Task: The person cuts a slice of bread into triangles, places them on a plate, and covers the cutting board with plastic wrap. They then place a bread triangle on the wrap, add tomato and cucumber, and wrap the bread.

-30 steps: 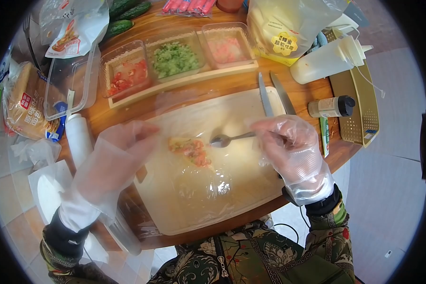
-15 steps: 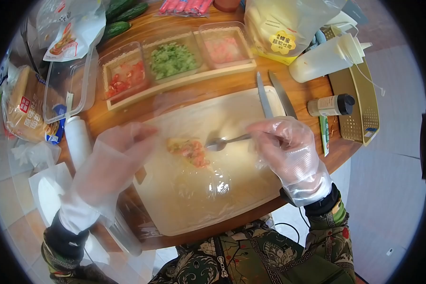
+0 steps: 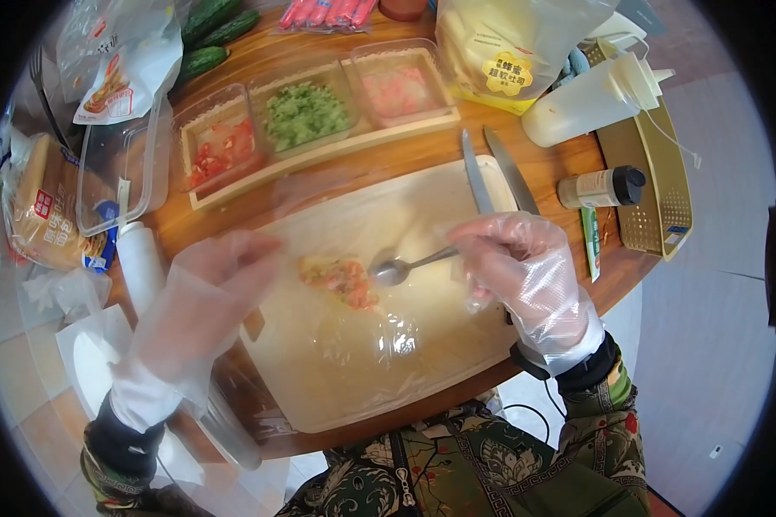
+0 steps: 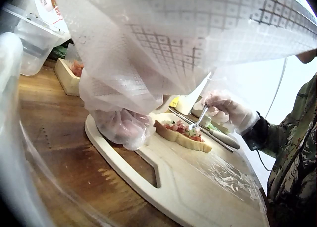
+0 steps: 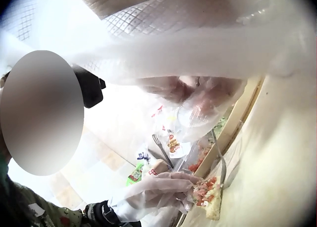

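A piece of bread point(image 3: 341, 283) topped with chopped red, pink and green bits sits on the pale cutting board point(image 3: 440, 345). My right hand point(image 3: 526, 267), in a clear plastic glove, pinches the handle of a metal spoon point(image 3: 390, 273). The spoon's bowl is at the right side of the topping in the head view. My gloved left hand point(image 3: 211, 297) is at the left of the board, fingers fairly straight, fingertips right by the bread's end. Loose glove plastic covers much of both wrist views. In the left wrist view the bread's crust point(image 4: 184, 142) faces the camera.
Tubs of red pieces point(image 3: 224, 155), chopped greens point(image 3: 309, 116) and pink bits point(image 3: 397, 90) stand in a wooden tray behind the board. Two knives point(image 3: 510, 168) lie at its upper right. A seasoning jar point(image 3: 599, 188) and squeeze bottle point(image 3: 578, 103) lie rightward; bagged bread point(image 3: 56, 211) is left.
The spoon's bowl has come slightly toward me beside the topping, with the right hand still gripping the handle. The left hand stays by the bread. The head view has shifted a little.
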Demonstrator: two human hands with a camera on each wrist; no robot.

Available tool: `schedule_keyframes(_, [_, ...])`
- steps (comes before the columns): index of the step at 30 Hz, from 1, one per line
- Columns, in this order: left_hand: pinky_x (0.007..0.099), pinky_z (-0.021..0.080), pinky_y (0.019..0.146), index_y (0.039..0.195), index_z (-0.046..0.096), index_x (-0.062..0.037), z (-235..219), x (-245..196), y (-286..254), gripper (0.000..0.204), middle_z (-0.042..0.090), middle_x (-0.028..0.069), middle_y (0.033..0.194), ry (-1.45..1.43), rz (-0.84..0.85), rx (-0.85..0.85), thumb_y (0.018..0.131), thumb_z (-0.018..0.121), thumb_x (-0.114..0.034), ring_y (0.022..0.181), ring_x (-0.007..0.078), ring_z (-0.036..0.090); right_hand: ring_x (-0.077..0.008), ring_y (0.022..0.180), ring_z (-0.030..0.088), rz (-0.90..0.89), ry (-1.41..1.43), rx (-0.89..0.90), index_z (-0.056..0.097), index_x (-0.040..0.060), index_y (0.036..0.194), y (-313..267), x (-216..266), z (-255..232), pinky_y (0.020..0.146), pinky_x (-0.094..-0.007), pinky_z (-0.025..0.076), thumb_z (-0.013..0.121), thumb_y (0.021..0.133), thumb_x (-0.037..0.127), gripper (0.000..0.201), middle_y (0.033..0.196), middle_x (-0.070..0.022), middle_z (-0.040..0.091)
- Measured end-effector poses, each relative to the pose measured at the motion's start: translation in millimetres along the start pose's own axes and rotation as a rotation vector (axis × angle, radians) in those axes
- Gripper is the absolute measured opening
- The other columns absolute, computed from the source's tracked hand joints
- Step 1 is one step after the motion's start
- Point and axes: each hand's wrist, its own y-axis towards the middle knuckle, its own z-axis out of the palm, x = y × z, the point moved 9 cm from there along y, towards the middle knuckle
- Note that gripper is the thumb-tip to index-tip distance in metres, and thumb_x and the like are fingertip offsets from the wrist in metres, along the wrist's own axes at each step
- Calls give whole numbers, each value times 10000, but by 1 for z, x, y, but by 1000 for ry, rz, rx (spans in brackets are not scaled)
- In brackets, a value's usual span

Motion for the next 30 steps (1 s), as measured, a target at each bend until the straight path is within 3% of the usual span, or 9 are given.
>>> schedule_keyframes(8, [228,465,776,1229,655,15,0,-2,0,268,644,-27,935,-17,-28,4,1010,647,-140,849,41,565,-56,653,601,60,32,5,719,-55,1111,-4,4,0,600,-224,505,613,970,54,208,805,-10,665])
schedule_keyframes(14, [226,467,777,1238,655,16,-1,0,2,276,649,-25,938,-6,-42,3,1012,645,-142,852,41,569,-98,646,632,-102,-9,-12,713,-23,1080,-10,10,0,584,-255,516,666,913,-7,174,826,-27,694])
schedule_keyframes(16, [223,467,779,1242,655,17,-2,2,3,280,659,-18,955,6,-31,0,1012,644,-142,862,40,573,-193,658,682,-818,-384,119,687,17,1007,-29,52,18,585,-302,540,724,833,-46,189,884,-71,738])
schedule_keyframes(17, [223,467,779,1242,655,17,-2,2,2,280,659,-18,955,3,-34,-2,1012,644,-142,862,40,573,-193,658,682,-818,-384,123,687,17,1007,-30,52,19,585,-302,540,724,833,-46,189,884,-71,738])
schedule_keyframes(19, [223,469,789,1248,655,15,-2,3,2,285,674,-14,980,-32,-38,8,1009,646,-139,878,42,579,-236,711,710,-1072,-663,63,678,26,930,-54,60,31,621,-368,556,737,803,-31,151,916,-156,744])
schedule_keyframes(20, [223,469,789,1248,655,15,-2,3,2,285,674,-14,980,-36,-40,6,1009,646,-139,878,42,579,-290,723,714,-1089,-725,25,689,57,945,-59,57,31,636,-409,553,755,804,-7,169,897,-112,740])
schedule_keyframes(27, [224,472,807,1258,653,6,-3,1,1,288,682,-13,1043,-21,-42,26,1004,642,-130,903,47,581,-265,664,679,-936,-898,3,717,76,998,-65,50,39,575,-374,522,769,767,-7,251,875,-37,717])
schedule_keyframes(29, [223,471,806,1260,652,6,-4,2,2,289,680,-12,1050,-30,-39,25,1004,637,-127,904,46,579,-220,603,643,-843,-794,258,711,69,1058,-57,54,45,509,-340,493,771,732,-28,346,885,-31,712])
schedule_keyframes(30, [222,469,806,1260,653,5,-4,2,2,288,680,-13,1046,-23,-48,30,1003,634,-124,904,45,577,-220,603,643,-847,-795,261,711,69,1058,-56,52,46,509,-340,493,771,732,-28,346,885,-31,712])
